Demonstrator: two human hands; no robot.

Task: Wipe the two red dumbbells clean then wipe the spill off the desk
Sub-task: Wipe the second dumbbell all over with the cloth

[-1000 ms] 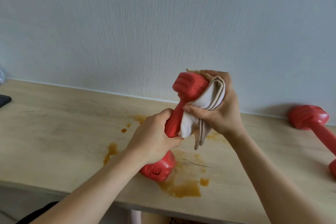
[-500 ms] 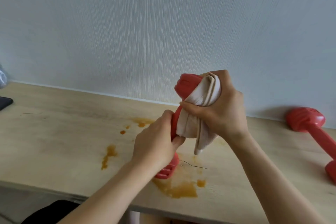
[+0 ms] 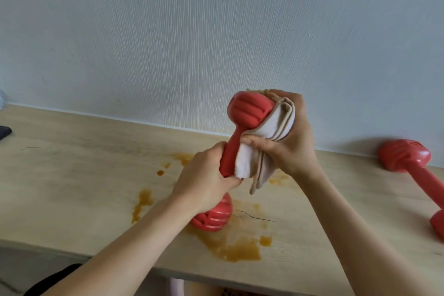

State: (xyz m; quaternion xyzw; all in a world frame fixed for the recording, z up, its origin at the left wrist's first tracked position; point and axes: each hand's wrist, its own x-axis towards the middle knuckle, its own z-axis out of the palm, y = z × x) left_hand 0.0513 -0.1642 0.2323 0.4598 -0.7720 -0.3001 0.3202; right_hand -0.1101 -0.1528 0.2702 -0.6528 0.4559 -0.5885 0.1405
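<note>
Desk edge: the wooden desk (image 3: 72, 199) ends close to the body, and the largest pool of the brown spill (image 3: 236, 246) sits just inside that edge; a careless sweep could push liquid over the lip.
Lower head: the held dumbbell (image 3: 230, 151) stands tilted, its bottom head low over the wet patch, whether touching the wood I cannot tell; if it dips or drags there, it picks the stain up again.
Left hand: the left hand (image 3: 204, 182) is closed around the handle, fingers wrapped tight; a damp handle could twist in that grasp and the weight could drop onto the desk.
Right hand: the right hand (image 3: 286, 137) clamps a folded beige cloth (image 3: 264, 142) against the upper head and shaft, thumb and fingers pinching it shut.
Cloth tail: a loose end hangs above the spill; if it trails in, it smears dirt back onto the red surface.
Second dumbbell: the other dumbbell (image 3: 413, 170) lies on its side far right by the wall, well apart, partly out of view; it could roll if knocked.
</note>
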